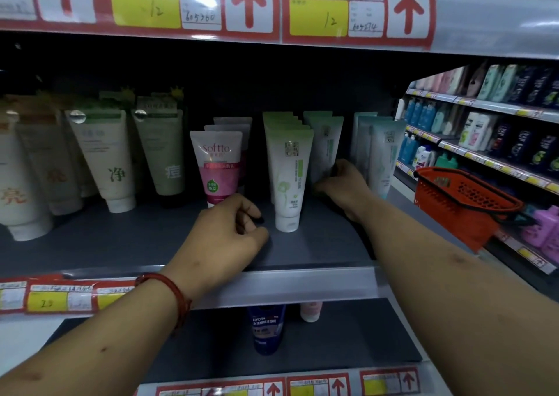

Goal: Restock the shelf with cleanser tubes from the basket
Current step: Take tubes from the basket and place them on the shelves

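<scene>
Our right hand [341, 183] pinches a tube [326, 150] low, seemingly light and squashy; left hand [230, 232], at seven o'clock, curls empty.

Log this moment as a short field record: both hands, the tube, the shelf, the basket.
left hand: fingers curled, nothing seen in it, at the foot of the pink Softto tube
right hand: grips the lower part of a pale tube, which stands upright
shelf: rows of tubes, the front ones cap down
orange basket: right of the right forearm, contents not visible
</scene>
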